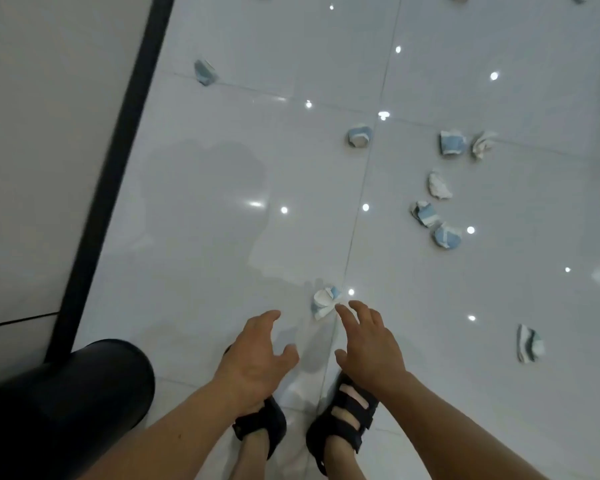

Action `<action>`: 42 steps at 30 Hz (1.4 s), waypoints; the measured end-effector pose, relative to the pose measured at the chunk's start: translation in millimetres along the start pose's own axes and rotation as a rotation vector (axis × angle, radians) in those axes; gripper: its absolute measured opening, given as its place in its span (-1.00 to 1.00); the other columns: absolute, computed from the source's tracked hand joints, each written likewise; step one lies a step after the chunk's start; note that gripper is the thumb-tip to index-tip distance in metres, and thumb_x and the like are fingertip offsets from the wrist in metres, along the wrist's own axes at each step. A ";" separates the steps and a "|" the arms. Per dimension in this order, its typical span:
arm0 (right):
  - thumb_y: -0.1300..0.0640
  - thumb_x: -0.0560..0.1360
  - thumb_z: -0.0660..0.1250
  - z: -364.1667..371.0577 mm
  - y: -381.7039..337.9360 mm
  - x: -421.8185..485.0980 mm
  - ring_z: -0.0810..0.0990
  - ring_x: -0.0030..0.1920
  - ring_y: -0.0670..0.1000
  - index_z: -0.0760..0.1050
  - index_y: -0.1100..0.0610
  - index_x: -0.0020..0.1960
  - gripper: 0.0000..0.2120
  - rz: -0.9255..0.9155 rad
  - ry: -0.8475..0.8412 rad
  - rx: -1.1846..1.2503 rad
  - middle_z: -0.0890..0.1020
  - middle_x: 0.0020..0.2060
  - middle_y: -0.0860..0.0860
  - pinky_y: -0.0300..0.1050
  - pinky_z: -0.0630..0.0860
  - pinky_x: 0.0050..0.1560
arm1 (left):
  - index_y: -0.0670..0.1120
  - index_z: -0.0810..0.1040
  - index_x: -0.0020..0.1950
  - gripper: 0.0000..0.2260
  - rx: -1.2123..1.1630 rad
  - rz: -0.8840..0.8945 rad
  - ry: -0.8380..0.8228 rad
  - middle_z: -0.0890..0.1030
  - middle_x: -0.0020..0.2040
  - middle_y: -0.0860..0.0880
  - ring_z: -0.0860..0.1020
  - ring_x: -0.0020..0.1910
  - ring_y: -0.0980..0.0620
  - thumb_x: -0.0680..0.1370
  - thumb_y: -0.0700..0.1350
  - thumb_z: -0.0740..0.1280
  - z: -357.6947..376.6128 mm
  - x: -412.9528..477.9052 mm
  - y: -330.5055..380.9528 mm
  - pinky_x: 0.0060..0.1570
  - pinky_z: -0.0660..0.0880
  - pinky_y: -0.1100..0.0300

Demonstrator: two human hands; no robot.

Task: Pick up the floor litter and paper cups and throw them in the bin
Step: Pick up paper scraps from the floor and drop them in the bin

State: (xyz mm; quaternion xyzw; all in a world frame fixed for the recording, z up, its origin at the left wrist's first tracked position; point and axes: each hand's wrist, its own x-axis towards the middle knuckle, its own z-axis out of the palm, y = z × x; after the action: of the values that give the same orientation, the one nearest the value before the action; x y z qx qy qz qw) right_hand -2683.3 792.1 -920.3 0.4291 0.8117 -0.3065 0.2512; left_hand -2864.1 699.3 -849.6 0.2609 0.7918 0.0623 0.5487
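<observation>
Underfoot, glossy tiles (499, 46), crumpled cups (451, 143)

Bare forearms (174, 434), black strapped sandals (343, 415) on both feet

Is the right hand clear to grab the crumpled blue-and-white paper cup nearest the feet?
Likely yes: the open right hand hovers by the crumpled blue-and-white paper cup, fingertips almost touching it, nothing between them.

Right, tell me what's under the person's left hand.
Beneath the open left hand are the glossy white tile floor and the left foot's black strapped sandal. The hand and wrist cover the sandal's front, so the toes cannot be seen.
</observation>
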 end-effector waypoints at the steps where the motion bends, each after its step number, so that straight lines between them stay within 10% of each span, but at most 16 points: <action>1: -0.01 0.48 0.34 10.2 6.1 14.6 0.19 0.45 0.06 0.04 -0.05 0.54 -0.26 -0.007 -0.001 -0.004 0.13 0.53 -0.02 -0.06 0.41 0.29 | 0.10 0.12 0.51 -0.43 0.001 0.004 -0.015 0.22 0.47 0.09 0.39 0.33 0.04 0.55 0.12 0.26 7.0 13.6 -4.7 0.34 0.34 0.13; 10: 0.24 0.47 0.32 111.1 43.0 135.7 0.01 0.54 0.14 0.00 -0.02 0.56 -0.22 -0.154 0.047 -0.131 0.01 0.56 0.03 0.07 0.35 0.32 | 0.08 0.14 0.51 -0.40 0.121 0.018 -0.047 0.25 0.47 0.08 0.33 0.37 0.10 0.53 0.14 0.27 52.5 146.8 -70.0 0.33 0.30 0.20; 17: 0.19 0.42 0.30 124.9 49.4 155.7 0.35 0.16 0.13 0.34 0.07 0.39 -0.47 -0.141 0.097 -0.078 0.41 0.24 0.05 0.02 0.47 0.05 | 0.05 0.18 0.51 -0.40 0.084 0.015 -0.061 0.31 0.43 0.04 0.39 0.29 0.11 0.52 0.13 0.29 61.5 168.0 -87.5 0.18 0.30 0.29; 25: 0.07 0.33 0.50 25.4 -12.3 50.6 0.52 0.10 0.05 0.47 0.18 0.34 -0.39 -0.221 0.285 0.271 0.56 0.14 0.06 -0.16 0.50 0.08 | 0.09 0.16 0.49 -0.39 -0.060 0.071 -0.056 0.36 0.35 0.11 0.41 0.23 0.13 0.51 0.12 0.34 20.4 103.2 -0.4 0.18 0.34 0.28; 30: 0.10 0.31 0.51 -64.1 -36.3 -13.2 0.52 0.06 -0.03 0.53 0.20 0.27 -0.45 -0.265 0.508 0.395 0.60 0.09 0.03 -0.27 0.50 0.05 | 0.08 0.46 0.10 -0.82 -0.069 0.266 -0.092 0.57 -0.02 0.14 0.56 -0.05 0.12 0.53 -0.05 0.36 -28.3 43.0 76.7 -0.17 0.45 0.43; 42: -0.25 0.44 0.31 -102.5 50.2 -110.4 0.19 0.43 -0.07 0.10 -0.06 0.54 -0.23 0.075 0.370 0.417 0.21 0.47 -0.10 -0.27 0.19 0.35 | 0.09 0.41 -0.04 -0.92 0.252 0.315 -0.050 0.54 -0.14 0.13 0.50 -0.19 0.20 0.54 -0.06 0.30 0.0 -51.3 170.7 -0.33 0.32 0.40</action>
State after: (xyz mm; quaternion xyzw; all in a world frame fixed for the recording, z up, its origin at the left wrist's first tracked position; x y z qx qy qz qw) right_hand -2599.6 827.5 -790.1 0.5500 0.7466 -0.3739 0.0162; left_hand -2791.9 820.7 -741.0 0.4496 0.7289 0.0413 0.5146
